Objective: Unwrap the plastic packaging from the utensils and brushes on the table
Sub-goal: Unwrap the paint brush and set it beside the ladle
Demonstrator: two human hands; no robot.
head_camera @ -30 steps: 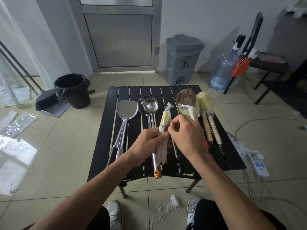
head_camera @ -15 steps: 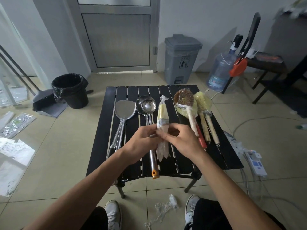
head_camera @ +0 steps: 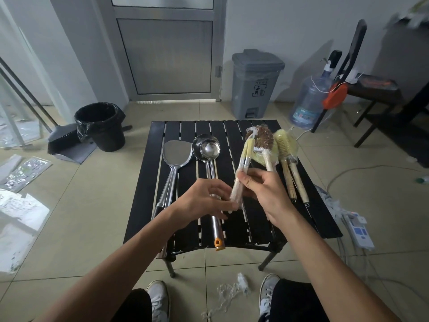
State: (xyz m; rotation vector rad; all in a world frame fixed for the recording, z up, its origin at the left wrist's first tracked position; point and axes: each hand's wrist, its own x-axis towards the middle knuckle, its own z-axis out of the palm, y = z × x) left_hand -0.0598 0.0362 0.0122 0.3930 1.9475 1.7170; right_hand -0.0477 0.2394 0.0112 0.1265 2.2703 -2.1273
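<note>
— Well, holding what, up above the black table [head_camera: 157, 173]?
— Holding a wrapped brush pack [head_camera: 241, 173], tilted, yellow tips up and away, bottom end down low.
— Held by which hand?
— By the right hand [head_camera: 264, 189], fingers shut around the middle of the pack. Left hand [head_camera: 204, 201] just beside the bottom end, fingers curled and half open. Touching the plastic or not? Cannot tell.
— Still wrapped?
— Yes, shiny plastic all along it.
— And lying on the table?
— On the left, a flat metal spatula [head_camera: 175, 156]. Next to it, two metal ladles [head_camera: 207, 149], one bowl sitting in the other, long handles pointing this way. On the right, a round brown brush [head_camera: 261, 138] in plastic, and beside that, two long bottle brushes [head_camera: 287, 159] with wooden handles.
— On the floor?
— Crumpled plastic bits [head_camera: 234, 291] between two grey shoes. Farther off, a black bin [head_camera: 102, 126] and a grey bin [head_camera: 255, 84].
</note>
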